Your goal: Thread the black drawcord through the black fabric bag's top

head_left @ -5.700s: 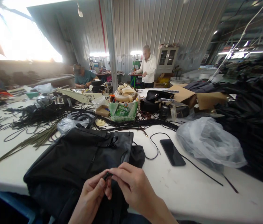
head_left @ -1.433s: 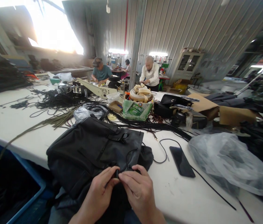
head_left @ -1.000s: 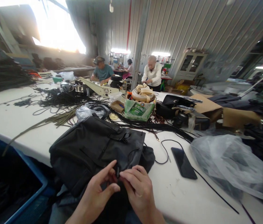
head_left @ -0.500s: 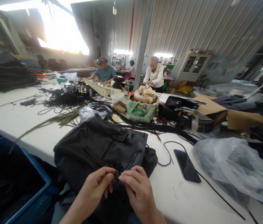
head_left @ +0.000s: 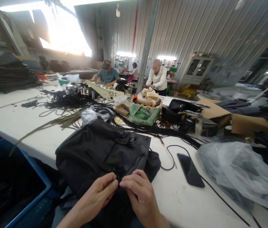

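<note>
A black bag (head_left: pixel 105 148) with a flap, straps and a zip lies at the table's front edge, its lower part hanging over my lap. Above its near side, my left hand (head_left: pixel 102 190) pinches with thumb and forefinger. My right hand (head_left: pixel 138 191) is closed in a pinch just beside it, the fingertips almost meeting. Between them shows a bit of a small black piece (head_left: pixel 118 178), mostly covered by the fingers. Whether it is joined to the bag I cannot tell.
Right of the bag a phone (head_left: pixel 191 170) lies on the white table (head_left: pixel 169 202), near a clear plastic bag (head_left: pixel 240 171). Behind are black cords (head_left: pixel 153 128) and a green-and-white container (head_left: pixel 144 114) of tan strapping. A blue crate (head_left: pixel 37 172) stands lower left. Several people work farther back.
My left hand has closed its fingers more and tipped in toward the right fingertips. The small black piece, upright and plainer before, is now mostly covered. The bag has hardly moved.
</note>
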`<state>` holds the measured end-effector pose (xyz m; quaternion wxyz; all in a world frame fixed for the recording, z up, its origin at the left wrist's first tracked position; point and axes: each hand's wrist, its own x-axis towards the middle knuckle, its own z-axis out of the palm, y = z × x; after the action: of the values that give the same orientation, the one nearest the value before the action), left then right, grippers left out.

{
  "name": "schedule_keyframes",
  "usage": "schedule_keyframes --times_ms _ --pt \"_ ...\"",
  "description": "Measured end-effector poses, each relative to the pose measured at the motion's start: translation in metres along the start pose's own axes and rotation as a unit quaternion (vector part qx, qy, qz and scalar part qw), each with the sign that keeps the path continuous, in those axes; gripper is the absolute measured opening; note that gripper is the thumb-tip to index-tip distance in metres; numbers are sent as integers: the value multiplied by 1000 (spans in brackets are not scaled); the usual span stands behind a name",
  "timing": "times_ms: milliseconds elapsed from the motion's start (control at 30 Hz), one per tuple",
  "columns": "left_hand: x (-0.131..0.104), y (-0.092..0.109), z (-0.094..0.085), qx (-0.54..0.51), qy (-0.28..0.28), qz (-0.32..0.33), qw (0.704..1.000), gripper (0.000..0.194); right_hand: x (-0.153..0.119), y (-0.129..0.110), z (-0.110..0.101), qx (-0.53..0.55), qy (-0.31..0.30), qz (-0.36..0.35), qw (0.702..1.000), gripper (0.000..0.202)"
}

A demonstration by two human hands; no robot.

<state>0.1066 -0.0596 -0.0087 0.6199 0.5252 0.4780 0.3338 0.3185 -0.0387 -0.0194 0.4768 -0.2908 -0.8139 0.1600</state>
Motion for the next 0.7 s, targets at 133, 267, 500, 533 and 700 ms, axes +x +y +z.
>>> schedule_keyframes --times_ms 133,267,500,533,700 --pt "-6 1 -5 25 -2 14 1000 54 3 -7 -7 19 -23 17 999 23" --pt "-7 1 -7 52 31 53 997 54 16 -17 -20 -27 -45 30 998 21" --pt "-5 3 -4 115 106 154 976 48 37 -23 -14 -75 -122 7 990 31" --pt "-6 1 -5 124 111 163 972 46 37 -22 -11 -73 -124 8 990 31" --pt "-9 -11 -4 169 172 216 946 39 34 -21 1 -81 -123 -12 989 35"
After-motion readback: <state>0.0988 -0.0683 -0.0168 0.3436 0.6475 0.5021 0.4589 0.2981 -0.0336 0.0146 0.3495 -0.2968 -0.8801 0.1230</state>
